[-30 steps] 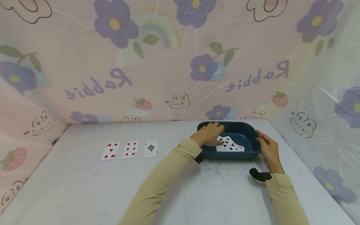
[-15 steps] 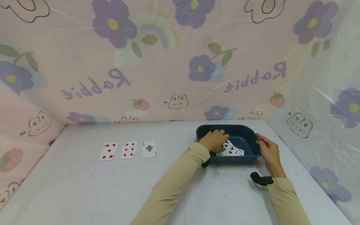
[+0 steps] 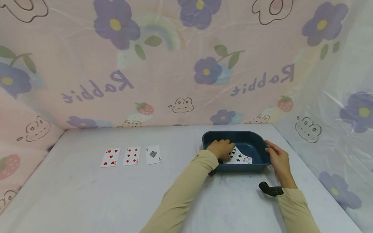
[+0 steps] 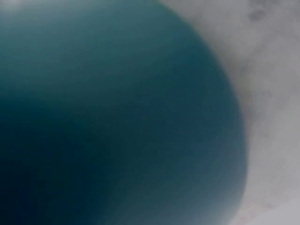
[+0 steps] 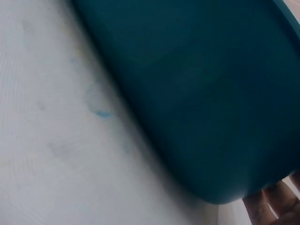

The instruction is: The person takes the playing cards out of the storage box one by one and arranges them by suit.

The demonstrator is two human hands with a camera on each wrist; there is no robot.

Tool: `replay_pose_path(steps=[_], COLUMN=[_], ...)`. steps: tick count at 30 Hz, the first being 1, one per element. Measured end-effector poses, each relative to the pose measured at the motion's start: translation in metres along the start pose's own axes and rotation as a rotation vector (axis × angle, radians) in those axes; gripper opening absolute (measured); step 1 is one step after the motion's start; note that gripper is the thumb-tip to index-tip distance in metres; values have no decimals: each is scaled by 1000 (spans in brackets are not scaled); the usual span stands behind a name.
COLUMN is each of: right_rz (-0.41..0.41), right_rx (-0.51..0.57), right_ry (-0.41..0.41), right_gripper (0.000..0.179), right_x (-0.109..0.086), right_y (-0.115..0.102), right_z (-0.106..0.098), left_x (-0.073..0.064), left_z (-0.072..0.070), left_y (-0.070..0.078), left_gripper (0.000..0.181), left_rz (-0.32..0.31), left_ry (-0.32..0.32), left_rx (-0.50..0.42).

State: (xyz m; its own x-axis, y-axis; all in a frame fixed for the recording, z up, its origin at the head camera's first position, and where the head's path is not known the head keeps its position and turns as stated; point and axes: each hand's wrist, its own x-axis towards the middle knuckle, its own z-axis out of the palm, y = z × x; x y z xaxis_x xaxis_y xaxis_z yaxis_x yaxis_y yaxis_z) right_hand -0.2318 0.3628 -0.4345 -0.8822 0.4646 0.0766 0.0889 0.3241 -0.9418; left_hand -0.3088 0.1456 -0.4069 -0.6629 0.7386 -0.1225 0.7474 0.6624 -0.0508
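A dark blue plastic tray (image 3: 241, 168) stands toward the back right of the table in the head view. Inside it lie several fanned playing cards (image 3: 241, 159), clubs showing on the uppermost. My left hand (image 3: 220, 149) reaches over the tray's left side, bent fingers down at the cards and covering their left part; I cannot tell whether it pinches any. With thumb and fingers, my right hand (image 3: 279, 160) grips the tray's right end. The right wrist view shows its fingertips (image 5: 281, 199) against the outer wall. Only the tray's blurred side (image 4: 187, 117) fills the left wrist view.
Left of the tray, three face-up cards lie in a row: five of hearts (image 3: 110, 157), six of diamonds (image 3: 131, 156) and ace of spades (image 3: 153, 154). A patterned curtain (image 3: 158, 79) rises behind the white table (image 3: 92, 200) and along both sides.
My left hand has come down and slightly right over the cards, covering more of them. The tray, still gripped by my right hand, has shifted slightly nearer. The three laid-out cards stay in place.
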Motion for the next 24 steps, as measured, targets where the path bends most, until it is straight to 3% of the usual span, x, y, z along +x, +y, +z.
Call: replay_pose_path(steps=[8,14,24], right_rz=[-3,-3,-4], right_rx=[10,22,18], right_ry=[13,17,30], right_gripper=[44,44,43], right_x=[-1,-1,-2], right_y=[2,1,3], right_z=[2,2,3], left_x=[-2,-4,-7], left_z=[4,1,1], left_y=[-2,0,2], left_gripper=[53,54,54], left_rz=[-16,-25,-11], left_ry=[-31,-20,99], left_rx=[-59,-60,-6])
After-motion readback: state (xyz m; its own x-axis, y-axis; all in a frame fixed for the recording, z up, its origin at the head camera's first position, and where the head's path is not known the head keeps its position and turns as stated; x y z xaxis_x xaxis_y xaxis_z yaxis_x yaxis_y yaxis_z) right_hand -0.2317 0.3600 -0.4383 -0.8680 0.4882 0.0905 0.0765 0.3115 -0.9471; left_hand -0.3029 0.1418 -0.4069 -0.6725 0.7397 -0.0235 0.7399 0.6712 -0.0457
